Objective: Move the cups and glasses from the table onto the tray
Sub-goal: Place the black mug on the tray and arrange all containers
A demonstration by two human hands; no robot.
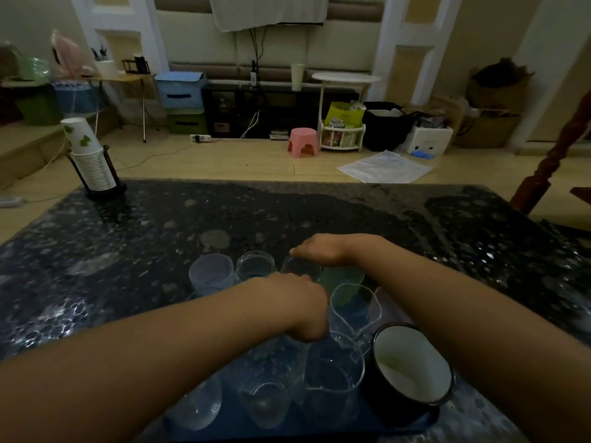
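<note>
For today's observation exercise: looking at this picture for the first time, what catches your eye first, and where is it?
Two bare forearms reach in from the bottom, the left hand and right hand meeting over clustered clear glasses on a blue tray. A black mug with white inside stands at the tray's right. A stack of paper cups sits at the table's far left corner.

Green cup (342,279), black white-lined mug (412,378), blue tray (192,425)

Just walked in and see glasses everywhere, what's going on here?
A person is gathering drinkware onto a blue tray on the dark table. The left hand and right hand both reach in among the glasses. A black mug and several clear glasses already stand on the tray.
</note>
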